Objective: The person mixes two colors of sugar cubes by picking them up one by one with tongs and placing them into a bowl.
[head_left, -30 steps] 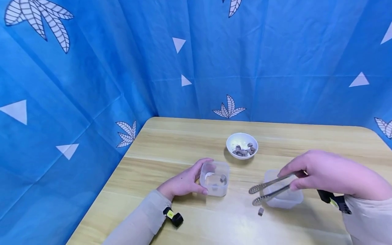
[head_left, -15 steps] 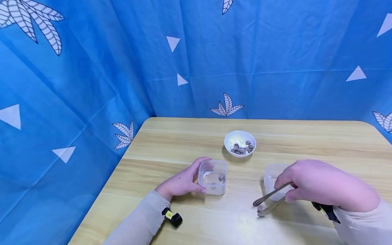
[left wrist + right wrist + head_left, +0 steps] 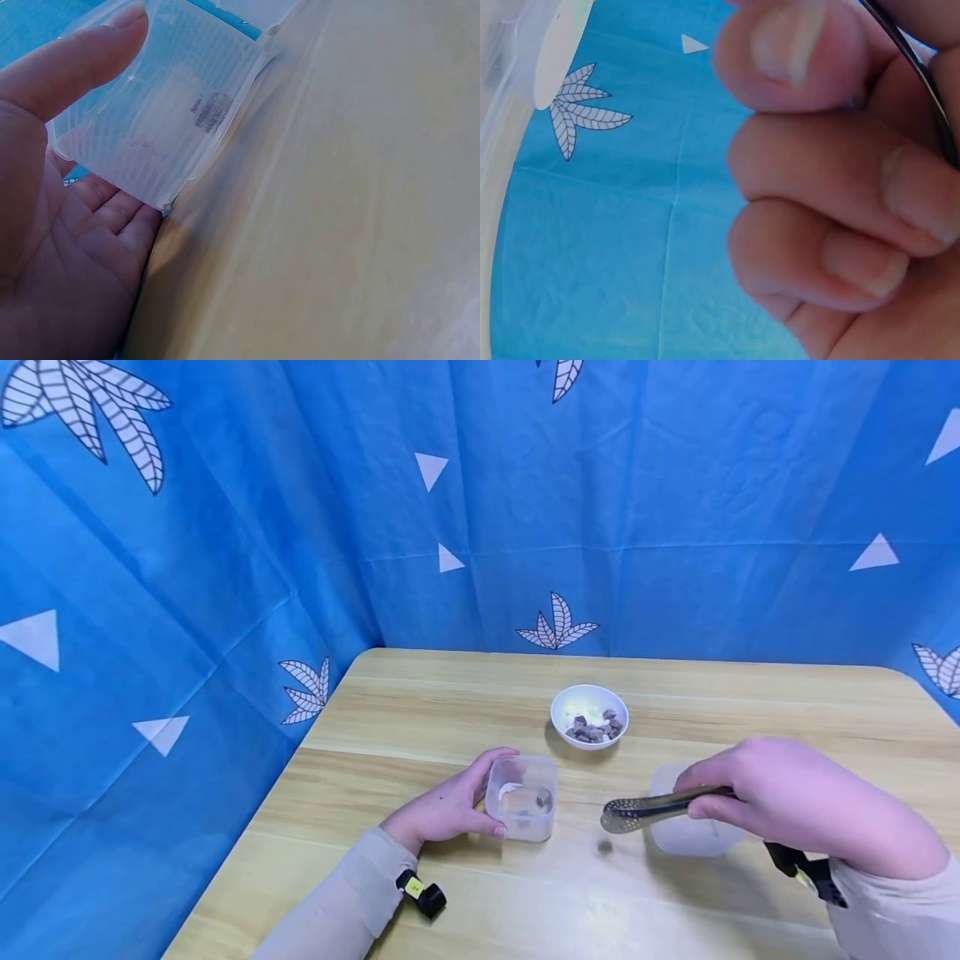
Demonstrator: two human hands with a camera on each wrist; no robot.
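Tongs [image 3: 652,807], slim perforated metal, pinched by right hand [image 3: 795,802]; left hand [image 3: 442,810] cups clear box [image 3: 522,796].

My table [image 3: 420,710] is pale wood with rounded corners. On it, toward twelve o'clock, stands a small white bowl [image 3: 589,713] of brown bits. Nearer me, at about ten o'clock, sits a clear plastic tub [image 3: 521,797]; a second clear tub [image 3: 686,835] sits at two o'clock, well apart from the first.
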